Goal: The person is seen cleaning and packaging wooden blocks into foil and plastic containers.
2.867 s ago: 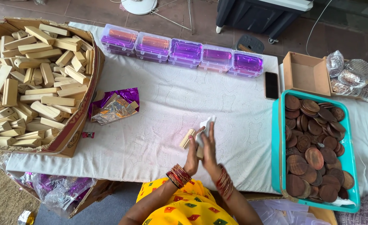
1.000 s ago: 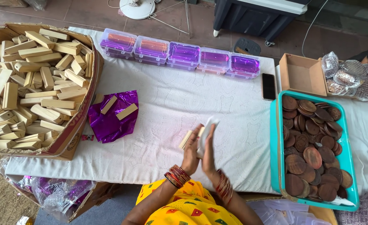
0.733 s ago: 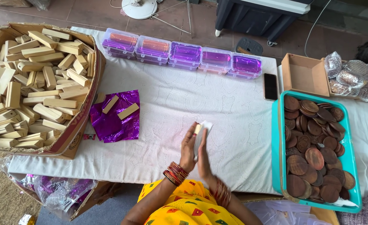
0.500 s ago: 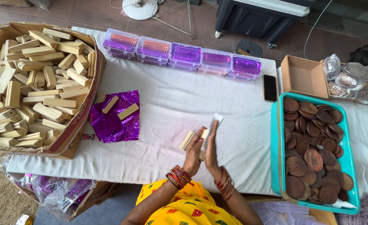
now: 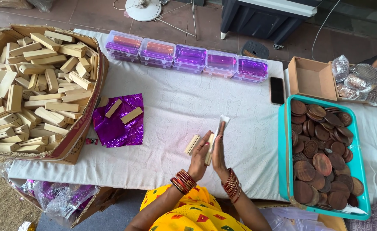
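Pressing white sheet (image 5: 222, 125) upright between flat palms, left hand (image 5: 201, 155) against right hand (image 5: 218, 153); block (image 5: 192, 144) just left.

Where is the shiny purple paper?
The purple paper lies flat on the white cloth, left of the hands, beside the cardboard box of wooden blocks, with two wooden blocks on it.

Landmark's the table (image 5: 171, 111). Far left edge: carton (image 5: 75, 141) w/ blocks (image 5: 30, 90) heaped in it. Just right of carton, foil (image 5: 116, 128) flat on table, two blocks (image 5: 123, 112) on top. Back edge: row of boxes (image 5: 188, 57). Right side: phone (image 5: 277, 90), then open box (image 5: 310, 79), w/ tray (image 5: 285, 171) in front of it, discs (image 5: 321, 158) in tray. Front centre: hands (image 5: 210, 156) over table, one block (image 5: 192, 144) at their left.
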